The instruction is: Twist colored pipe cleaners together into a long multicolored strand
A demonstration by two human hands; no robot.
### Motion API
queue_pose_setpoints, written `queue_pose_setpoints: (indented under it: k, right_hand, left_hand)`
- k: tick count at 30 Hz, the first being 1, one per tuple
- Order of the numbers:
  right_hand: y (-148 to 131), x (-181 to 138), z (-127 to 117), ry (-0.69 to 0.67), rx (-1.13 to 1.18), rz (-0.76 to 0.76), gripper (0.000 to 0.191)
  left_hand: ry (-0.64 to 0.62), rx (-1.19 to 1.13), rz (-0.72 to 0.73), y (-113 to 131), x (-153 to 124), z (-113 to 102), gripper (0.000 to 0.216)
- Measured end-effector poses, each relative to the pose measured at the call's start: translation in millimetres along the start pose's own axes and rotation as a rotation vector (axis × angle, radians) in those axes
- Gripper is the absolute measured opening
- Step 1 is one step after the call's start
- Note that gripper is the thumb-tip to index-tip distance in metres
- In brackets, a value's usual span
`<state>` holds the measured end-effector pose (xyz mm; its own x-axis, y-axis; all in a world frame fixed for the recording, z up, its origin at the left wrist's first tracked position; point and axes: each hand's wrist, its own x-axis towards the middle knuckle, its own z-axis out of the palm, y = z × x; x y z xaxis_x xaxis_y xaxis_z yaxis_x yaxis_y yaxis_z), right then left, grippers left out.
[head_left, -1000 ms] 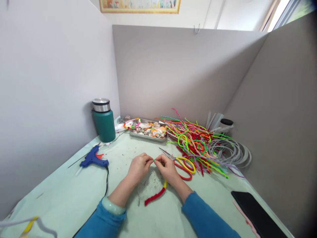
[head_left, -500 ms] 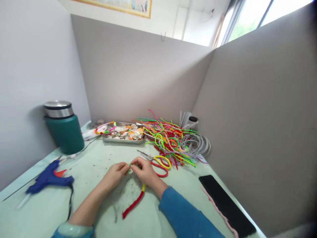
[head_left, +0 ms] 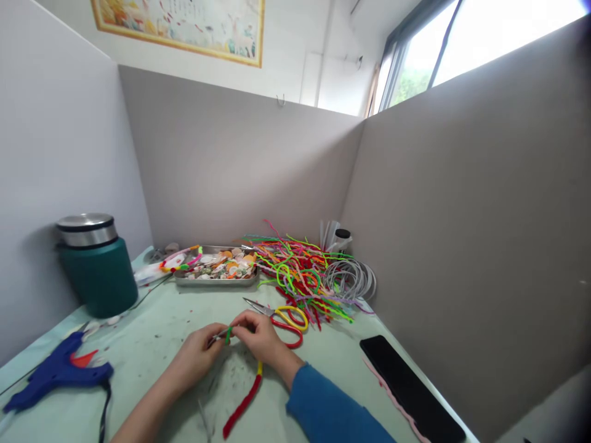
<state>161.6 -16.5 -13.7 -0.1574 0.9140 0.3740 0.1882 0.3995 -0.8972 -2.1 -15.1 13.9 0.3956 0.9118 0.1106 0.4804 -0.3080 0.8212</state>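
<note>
My left hand (head_left: 199, 355) and my right hand (head_left: 257, 336) meet over the pale green table, both pinching a thin green pipe cleaner piece (head_left: 228, 335) between their fingertips. A red pipe cleaner with a yellow end (head_left: 244, 400) lies on the table under my right wrist. Red and yellow scissors (head_left: 284, 317) lie just beyond my right hand, blades pointing left.
A tangled heap of coloured pipe cleaners (head_left: 298, 274) lies behind the scissors, white hoops (head_left: 351, 278) beside it. A metal tray of small bits (head_left: 216, 267) stands at the back. A green flask (head_left: 96, 263) and a blue glue gun (head_left: 58, 371) are on the left, a black phone (head_left: 410, 389) on the right.
The view has swung right and up. My hands have stayed together on the small green piece, which now shows a little more between the fingers.
</note>
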Motion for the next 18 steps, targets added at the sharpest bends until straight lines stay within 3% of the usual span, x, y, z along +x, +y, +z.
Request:
queue_pose_setpoints:
  k: [8,18]
  right_hand:
    - [3.3,1.3,-0.5,-0.011,-0.058,0.006,0.012]
    - [1.8,0.4,1.5,-0.026,-0.089,-0.03,0.013]
  left_hand:
    - [0.09,0.291,0.028,-0.5,0.5,-3.0,0.032]
    - [0.143,0.228,-0.05,1.8,1.6,-5.1,0.038]
